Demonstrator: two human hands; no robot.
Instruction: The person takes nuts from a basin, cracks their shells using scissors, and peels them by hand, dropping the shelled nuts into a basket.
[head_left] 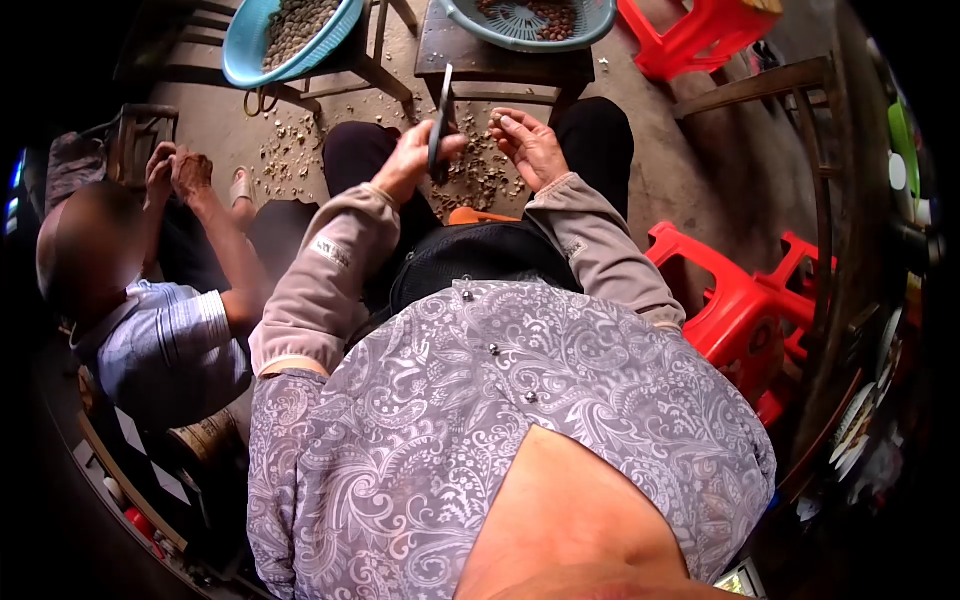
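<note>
My left hand is closed around a dark, long, knife-like tool, which stands upright with a pale tip pointing away from me; its exact kind is hard to make out. To its right, my right hand pinches a small pale nut or seed between thumb and fingertips. The two hands are apart, above my lap. Broken shell pieces litter the floor beneath them. Beyond my hands, a grey-blue basin holds reddish-brown nuts or seeds.
A wooden stool supports that basin. At the upper left, a light-blue basin contains greyish nuts or seeds. Red plastic stools stand at right, near a wooden chair. Another person sits at left, both hands raised together.
</note>
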